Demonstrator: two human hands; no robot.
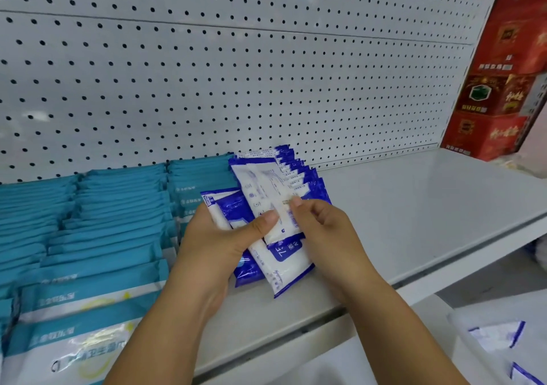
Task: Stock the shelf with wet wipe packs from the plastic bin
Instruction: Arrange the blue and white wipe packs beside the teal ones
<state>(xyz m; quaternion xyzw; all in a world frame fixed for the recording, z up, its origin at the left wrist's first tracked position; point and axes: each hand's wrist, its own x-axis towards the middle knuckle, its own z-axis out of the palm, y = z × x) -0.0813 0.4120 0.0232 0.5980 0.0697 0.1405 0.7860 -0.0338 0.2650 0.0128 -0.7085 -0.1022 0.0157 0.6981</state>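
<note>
Here the white shelf (414, 195) is taking up most of what I am seeing, backed by a grey pegboard panel (236, 74), and its right stretch is lying bare, which looks like the room being kept for the packs coming in. On the left, rows of teal packs (103, 222) are standing on edge, front to back, so each row is showing its face to a shopper. Red cartons (503, 88) are stacked at the far right end.

Next to the teal rows, a row of blue-and-white wet wipe packs (296, 171) is leaning against the pegboard, fanned like cards, apparently the start of a new line. The plastic bin (503, 349) is sitting low at the right, below the shelf edge, within easy reach, with more packs lying loose inside.

Both hands are working over the shelf front. The left hand (219, 242) is curling around a small bundle of packs (275, 254), thumb pressing across the top, probably keeping them squared. The right hand (322, 228) is pinching the uppermost pack between thumb and fingertips, seemingly peeling it off to set it in the row.

The packs themselves are flat, glossy pouches, white in the middle with deep blue ends and small print, and they are looking soft and slippery.
</note>
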